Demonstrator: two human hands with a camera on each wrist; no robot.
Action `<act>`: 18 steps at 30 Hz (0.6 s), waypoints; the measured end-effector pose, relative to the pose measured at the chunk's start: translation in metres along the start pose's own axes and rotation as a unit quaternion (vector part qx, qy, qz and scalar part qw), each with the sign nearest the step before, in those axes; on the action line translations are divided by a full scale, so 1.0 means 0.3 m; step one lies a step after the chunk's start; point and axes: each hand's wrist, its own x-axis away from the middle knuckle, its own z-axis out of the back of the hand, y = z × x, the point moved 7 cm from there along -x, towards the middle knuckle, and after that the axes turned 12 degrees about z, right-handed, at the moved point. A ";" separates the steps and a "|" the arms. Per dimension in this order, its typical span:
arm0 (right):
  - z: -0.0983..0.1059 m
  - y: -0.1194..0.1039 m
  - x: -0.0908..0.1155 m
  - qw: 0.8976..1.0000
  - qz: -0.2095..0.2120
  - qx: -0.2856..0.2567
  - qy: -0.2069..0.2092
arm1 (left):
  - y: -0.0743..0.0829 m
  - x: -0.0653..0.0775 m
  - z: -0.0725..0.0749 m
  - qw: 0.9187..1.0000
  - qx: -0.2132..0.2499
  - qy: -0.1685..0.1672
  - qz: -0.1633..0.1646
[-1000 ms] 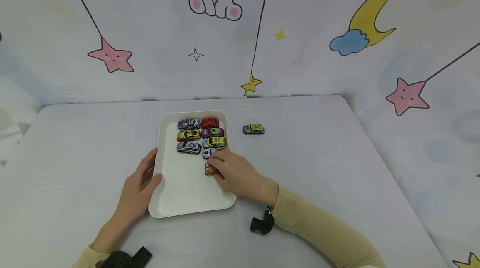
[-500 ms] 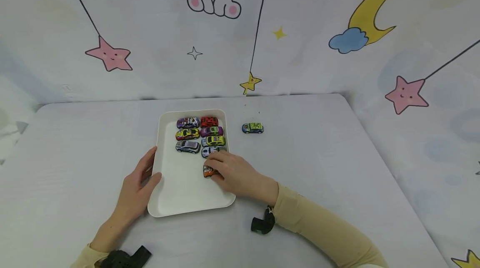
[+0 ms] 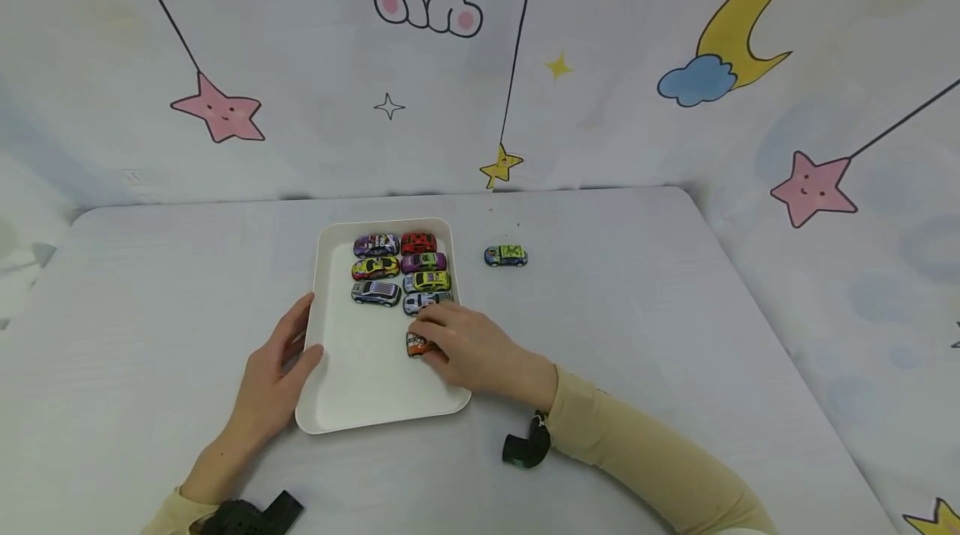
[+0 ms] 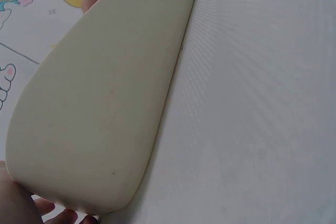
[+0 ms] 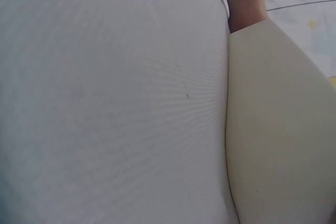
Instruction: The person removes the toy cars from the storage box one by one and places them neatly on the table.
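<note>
In the head view a white tray [image 3: 360, 389] lies on the table, holding toy cars in two columns. My right hand [image 3: 476, 350] reaches over its right rim and pinches an orange toy car [image 3: 417, 344], whose right end the fingers hide. Just beyond that car is a pale blue-white toy car [image 3: 422, 303]. My left hand [image 3: 272, 385] rests against the tray's left side, thumb at the rim and fingers extended along the wall. In the left wrist view the tray's outer wall [image 4: 94, 103] fills much of the picture, with left-hand fingertips [image 4: 65, 216] below it.
A green and blue toy car [image 3: 506, 256] stands on the white-covered table [image 3: 637, 310], right of the tray. Inside the tray are a silver car [image 3: 377, 293], a red car [image 3: 418, 242] and several others. A decorated wall [image 3: 600, 127] rises behind the table.
The orange car and the right fingertips have shifted slightly toward the tray's near end, showing more of the blue-white car. The left hand keeps its place at the tray.
</note>
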 end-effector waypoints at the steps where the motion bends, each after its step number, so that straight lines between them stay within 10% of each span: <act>1: 0.000 -0.001 0.000 1.000 0.002 0.001 0.000 | 0.000 0.000 0.000 1.000 0.000 0.000 0.001; 18: -0.004 0.000 0.008 0.999 0.021 -0.031 0.040 | 0.002 0.001 -0.002 1.000 -0.004 0.001 0.008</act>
